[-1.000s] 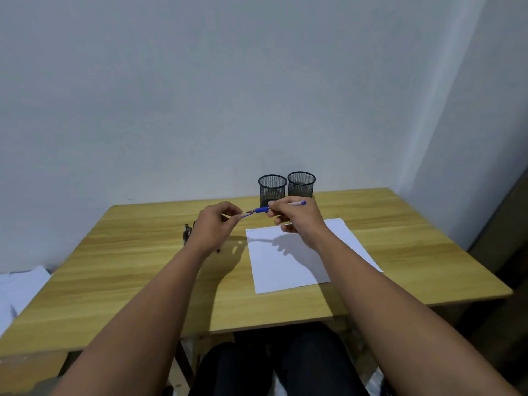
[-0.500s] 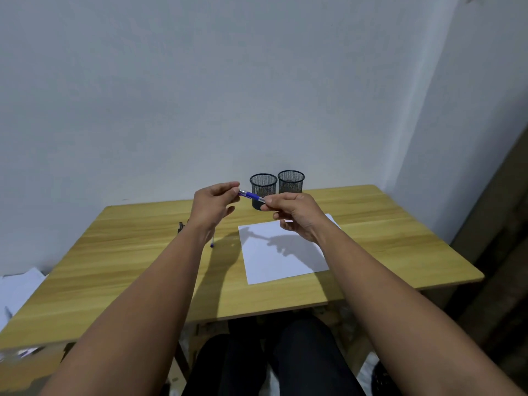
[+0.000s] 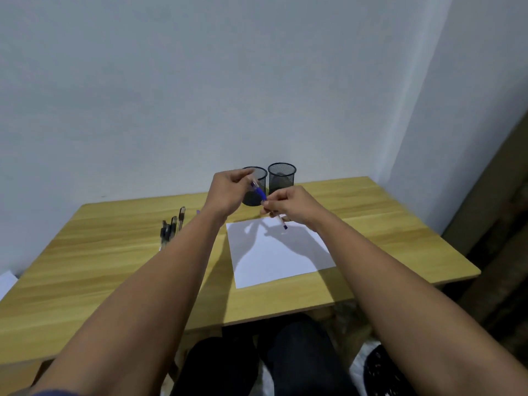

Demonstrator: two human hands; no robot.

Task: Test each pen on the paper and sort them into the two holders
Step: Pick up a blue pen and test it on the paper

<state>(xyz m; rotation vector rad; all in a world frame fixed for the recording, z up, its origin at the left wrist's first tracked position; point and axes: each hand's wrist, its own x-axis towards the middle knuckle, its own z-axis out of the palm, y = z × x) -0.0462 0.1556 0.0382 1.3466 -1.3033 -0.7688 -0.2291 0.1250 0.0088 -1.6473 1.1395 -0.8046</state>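
Both hands up over the paper (image 3: 274, 252): left hand (image 3: 228, 192) pinches the clear cap end, right hand (image 3: 291, 204) grips the blue pen (image 3: 261, 194), just in front of the two holders (image 3: 281, 178). Spare pens (image 3: 171, 228) lie left on the tabletop (image 3: 100, 252).

Holders (image 3: 268, 181) behind paper (image 3: 278, 252)
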